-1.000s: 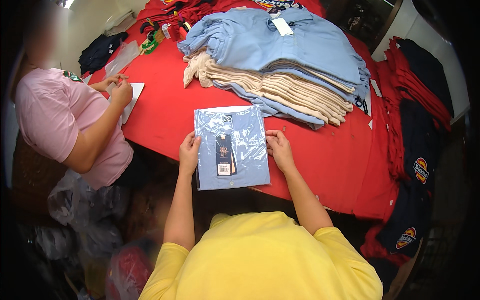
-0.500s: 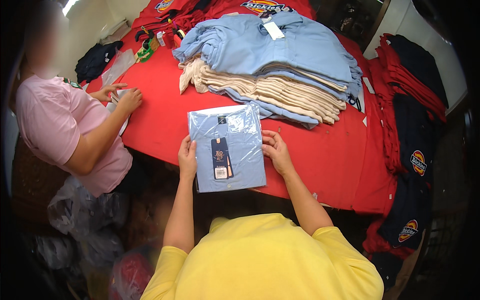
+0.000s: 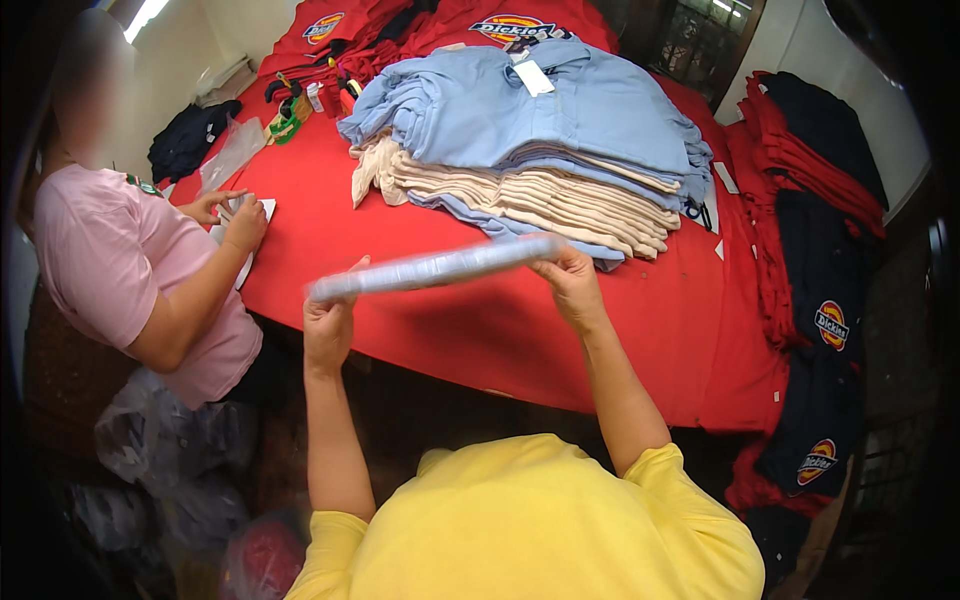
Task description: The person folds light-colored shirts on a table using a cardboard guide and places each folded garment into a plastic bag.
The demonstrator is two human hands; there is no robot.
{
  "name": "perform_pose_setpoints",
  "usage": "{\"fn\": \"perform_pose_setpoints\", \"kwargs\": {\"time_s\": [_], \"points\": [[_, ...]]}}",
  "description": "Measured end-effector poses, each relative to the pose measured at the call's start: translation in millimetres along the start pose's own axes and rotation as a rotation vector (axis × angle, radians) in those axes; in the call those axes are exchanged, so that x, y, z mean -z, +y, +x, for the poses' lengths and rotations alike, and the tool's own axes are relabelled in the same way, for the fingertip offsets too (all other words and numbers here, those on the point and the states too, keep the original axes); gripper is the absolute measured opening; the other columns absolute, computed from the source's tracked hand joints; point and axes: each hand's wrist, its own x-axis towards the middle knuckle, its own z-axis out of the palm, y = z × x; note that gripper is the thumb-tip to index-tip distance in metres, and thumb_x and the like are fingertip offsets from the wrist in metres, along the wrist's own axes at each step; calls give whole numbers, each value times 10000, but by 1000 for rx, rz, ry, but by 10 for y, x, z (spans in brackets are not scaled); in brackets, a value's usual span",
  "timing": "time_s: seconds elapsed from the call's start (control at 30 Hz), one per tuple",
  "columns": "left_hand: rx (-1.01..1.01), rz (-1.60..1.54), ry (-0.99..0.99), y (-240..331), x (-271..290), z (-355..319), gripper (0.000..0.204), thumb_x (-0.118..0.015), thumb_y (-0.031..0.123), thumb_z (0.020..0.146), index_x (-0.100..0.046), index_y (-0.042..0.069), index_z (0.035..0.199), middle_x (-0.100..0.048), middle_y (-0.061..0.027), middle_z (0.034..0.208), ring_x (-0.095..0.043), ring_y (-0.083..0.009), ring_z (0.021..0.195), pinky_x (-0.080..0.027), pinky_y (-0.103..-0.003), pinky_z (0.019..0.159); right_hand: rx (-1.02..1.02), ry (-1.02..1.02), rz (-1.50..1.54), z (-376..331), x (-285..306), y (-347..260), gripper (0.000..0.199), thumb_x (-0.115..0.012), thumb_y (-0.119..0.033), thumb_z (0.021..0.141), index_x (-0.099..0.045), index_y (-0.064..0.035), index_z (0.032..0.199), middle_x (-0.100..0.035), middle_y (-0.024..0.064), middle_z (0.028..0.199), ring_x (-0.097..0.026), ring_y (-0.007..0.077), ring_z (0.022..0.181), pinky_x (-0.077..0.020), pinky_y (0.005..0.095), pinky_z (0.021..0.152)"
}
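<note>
A folded light-blue shirt in a clear plastic bag (image 3: 435,269) is raised over the near edge of the red-covered table, seen edge-on and blurred by motion. Its right end sits a little higher than its left. My left hand (image 3: 329,332) grips the left end, the thumb showing above it. Around the right end closes my right hand (image 3: 574,286). The front of the shirt is hidden at this angle. Just beyond lies a tall pile of folded light-blue shirts (image 3: 600,110) and cream garments (image 3: 540,195), with a white tag on top.
At the left a person in a pink top (image 3: 150,260) handles a small white item (image 3: 240,210) at the red table (image 3: 640,340). Red and navy garments (image 3: 815,250) hang over the right edge. Clear plastic bags (image 3: 175,430) lie low at the left.
Both hands have spread apart and tipped the bagged shirt up from face-on to edge-on. It has gone from showing its tags to showing only a narrow edge.
</note>
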Motion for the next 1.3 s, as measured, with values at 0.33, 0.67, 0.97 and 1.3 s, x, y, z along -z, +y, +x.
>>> {"fn": "perform_pose_setpoints", "kwargs": {"time_s": [0.33, 0.67, 0.97, 1.3], "points": [[419, 981, -373, -315, -61, -218, 367, -509, -77, 811, -697, 77, 1086, -672, -85, 1169, -570, -247, 1159, -408, -374, 1008, -33, -173, -899, -80, 140, 224, 360, -465, 45, 827, -666, -14, 1120, -611, 145, 1236, -546, 308, 1181, -427, 374, 1019], [37, 1368, -599, -1126, -446, 437, 402, -544, 269, 947, -566, 242, 1347, -432, -78, 1472, -275, -341, 1421, -167, -527, 1169, 119, -362, -1264, -132, -72, 484, 224, -652, -34, 777, -627, -53, 998, -562, 108, 1014, -532, 305, 974, -449, 423, 857], [132, 1432, -698, -1142, -425, 445, 403, -462, 366, 986, -524, 331, 1382, -325, -52, 1547, -172, -323, 1462, -71, -527, 1186, 610, -356, -1310, -83, 16, 470, 73, -621, -83, 755, -577, -64, 810, -540, 77, 809, -558, 282, 865, -441, 401, 799], [137, 1541, -658, -1173, -240, 471, 416, -426, 391, 1000, -481, 347, 1410, -264, -27, 1576, -135, -301, 1474, -71, -513, 1190, 718, -518, -1180, -631, -315, -255, 98, -612, -93, 740, -593, -63, 831, -560, 56, 822, -595, 230, 819, -458, 430, 949]]}}
